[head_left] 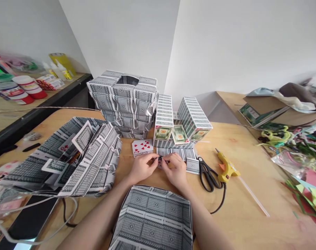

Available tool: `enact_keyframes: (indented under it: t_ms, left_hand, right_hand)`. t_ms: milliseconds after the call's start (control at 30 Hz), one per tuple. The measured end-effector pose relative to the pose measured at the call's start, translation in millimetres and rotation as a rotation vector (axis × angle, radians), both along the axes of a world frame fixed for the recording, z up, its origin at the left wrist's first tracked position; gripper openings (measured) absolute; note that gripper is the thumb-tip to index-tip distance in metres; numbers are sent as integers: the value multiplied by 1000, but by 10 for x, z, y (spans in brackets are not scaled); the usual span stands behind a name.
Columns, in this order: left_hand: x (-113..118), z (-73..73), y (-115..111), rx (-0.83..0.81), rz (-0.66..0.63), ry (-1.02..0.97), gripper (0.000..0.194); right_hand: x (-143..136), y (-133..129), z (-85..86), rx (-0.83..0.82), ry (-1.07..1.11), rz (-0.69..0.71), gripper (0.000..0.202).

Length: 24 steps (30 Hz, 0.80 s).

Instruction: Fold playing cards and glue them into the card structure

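My left hand [144, 168] and my right hand [174, 170] meet above the table, fingertips pinched close together around a small dark item [160, 159]. It is too small to make out. Just beyond my fingers lie grey-patterned playing cards [192, 165], face down. A stack of cards with a seven of hearts on top [142, 147] lies beyond my left hand. Between my forearms stands an open box made of grey-backed cards [154, 214]. Black-handled scissors [209, 175] lie right of my right hand, beside a yellow glue gun [227, 166].
A tall card-covered box [126, 104] and stacked card packs [163, 114] stand at the back. A card-built container [92, 159] holding loose cards is on the left. A glue stick [254, 197] lies at the right, near colourful scraps [310, 187]. Cables cross the left side.
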State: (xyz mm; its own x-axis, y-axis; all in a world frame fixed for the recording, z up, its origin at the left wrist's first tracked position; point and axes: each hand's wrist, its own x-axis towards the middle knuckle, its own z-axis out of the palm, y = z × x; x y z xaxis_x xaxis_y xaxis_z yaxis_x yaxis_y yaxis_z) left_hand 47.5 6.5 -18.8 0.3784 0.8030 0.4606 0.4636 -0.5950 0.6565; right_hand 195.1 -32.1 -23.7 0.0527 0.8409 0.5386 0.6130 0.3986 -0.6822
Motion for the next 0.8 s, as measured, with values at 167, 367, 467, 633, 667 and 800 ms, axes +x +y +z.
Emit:
enact_keyframes:
  t_ms: [167,367,467,633,667,800]
  left_hand:
    - [-2,-16,-4,-11,10,-7,14]
    - [-21,-29,-17,-15,9,0,20]
    - [-26,-35,-21,-31,23,4,22]
    - [-18,-30,-18,-70,1,-16,19]
    - [-15,-26,-17,-75,2,-18,17]
    - [-10,-17,-13,-101,10,-24,14]
  right_hand:
    - [11,4,-13,-16,16,20,11]
    - [29,21,-25,-39,29,24,12]
    - [36,22,-35,-40,35,29,12]
    - [46,17,-38,-42,40,38,12]
    - [46,15,-36,-42,41,40,12]
    - [44,17,-35,-39,48,39,12]
